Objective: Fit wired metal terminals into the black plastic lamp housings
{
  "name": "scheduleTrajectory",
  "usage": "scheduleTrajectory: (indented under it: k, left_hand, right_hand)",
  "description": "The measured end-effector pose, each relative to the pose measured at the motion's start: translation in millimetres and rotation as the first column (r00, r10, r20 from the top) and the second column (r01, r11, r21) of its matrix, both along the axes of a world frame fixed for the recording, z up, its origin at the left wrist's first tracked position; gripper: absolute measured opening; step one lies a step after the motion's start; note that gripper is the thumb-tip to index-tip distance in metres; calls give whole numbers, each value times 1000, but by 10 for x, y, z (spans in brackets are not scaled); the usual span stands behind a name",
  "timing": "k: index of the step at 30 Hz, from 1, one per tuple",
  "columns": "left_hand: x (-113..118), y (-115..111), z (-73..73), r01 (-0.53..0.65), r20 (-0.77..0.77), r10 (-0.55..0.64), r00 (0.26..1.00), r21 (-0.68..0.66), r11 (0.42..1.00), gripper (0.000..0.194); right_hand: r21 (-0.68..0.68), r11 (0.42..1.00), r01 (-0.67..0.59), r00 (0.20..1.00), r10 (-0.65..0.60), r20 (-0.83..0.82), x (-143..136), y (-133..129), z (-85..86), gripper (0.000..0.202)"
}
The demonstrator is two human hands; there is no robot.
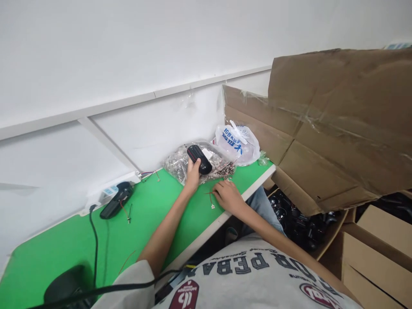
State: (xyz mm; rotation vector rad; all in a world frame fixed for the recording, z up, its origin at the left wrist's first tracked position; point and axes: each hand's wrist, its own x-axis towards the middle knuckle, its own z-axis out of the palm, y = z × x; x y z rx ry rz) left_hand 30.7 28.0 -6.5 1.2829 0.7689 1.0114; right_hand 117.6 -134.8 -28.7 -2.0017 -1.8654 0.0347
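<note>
Head view: I see the left hand [192, 172] gripping a black device [200, 159] over the parts bag [176, 165], right hand [228, 195] curled by a red wire lead [212, 205], can't tell if pinched, so those look unjoined yet, while another unit [116, 201], left of both hands, already shows wiring [123, 208].

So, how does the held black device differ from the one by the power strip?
The held device is in the left hand; the other device rests by the power strip, untouched. In the picture, the held device slants down rightward, the other device down leftward. Both are black and elongated.
</note>
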Motion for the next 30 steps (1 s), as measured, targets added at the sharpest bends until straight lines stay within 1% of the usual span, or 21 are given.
scheduleTrajectory:
  k: [2, 4, 8, 11, 14, 16, 19, 21, 23, 25, 26, 28, 29, 30]
  left_hand:
    - [-8, 17, 98, 55, 74, -46, 996, -129, 990, 41]
    - [-33, 21, 194, 81, 106, -60, 993, -208, 975, 33]
    - [-107, 3, 371, 116, 95, -93, 991, -279, 953, 26]
    - [-162, -10, 475, 189, 70, -176, 982, -298, 936, 25]
    - [-206, -6, 542, 266, 51, -265, 963, -324, 908, 25]
    - [-229, 7, 573, 313, 61, -311, 948, -346, 885, 25]
    - [-261, 36, 614, 377, 79, -379, 922, -403, 834, 23]
    - [-283, 52, 638, 402, 77, -412, 908, -438, 804, 22]
    - [-304, 58, 652, 410, 69, -425, 903, -436, 801, 22]
    - [-319, 52, 656, 406, 63, -416, 907, -387, 828, 26]
    - [-324, 44, 656, 402, 61, -408, 911, -352, 845, 31]
    - [-326, 22, 657, 384, 54, -385, 921, -286, 878, 42]
    - [-324, 8, 659, 370, 48, -370, 928, -260, 892, 46]
    - [-319, -6, 662, 352, 38, -354, 935, -239, 905, 49]
  right_hand:
    - [4, 1000, 6, 999, -6, 51, -20, 55, 18, 14]
    - [26, 1000, 0, 994, -3, 112, -46, 107, 22, 18]
    - [99, 995, -28, 981, 8, 193, -98, 172, -20, 21]
    - [112, 993, -26, 979, 3, 205, -102, 185, -62, 26]
    - [116, 992, -49, 978, 24, 208, -78, 185, -112, 27]
    - [153, 985, -80, 976, 46, 214, -64, 185, -155, 24]
    - [267, 956, -124, 973, 65, 221, -46, 180, -199, 20]
    - [359, 922, -145, 976, 74, 203, -15, 143, -173, 17]
    - [450, 883, -134, 986, 76, 146, 47, 32, -91, 16]
    - [517, 854, -59, 998, 45, 40, 133, -191, 23, 17]
    - [541, 841, -1, 1000, 16, -23, 176, -351, 75, 18]
    - [546, 826, 138, 988, -77, -133, 240, -764, 139, 21]
    - [557, 799, 227, 972, -153, -178, 253, -1005, 140, 23]
    - [537, 781, 319, 946, -233, -224, 251, -1257, 119, 24]
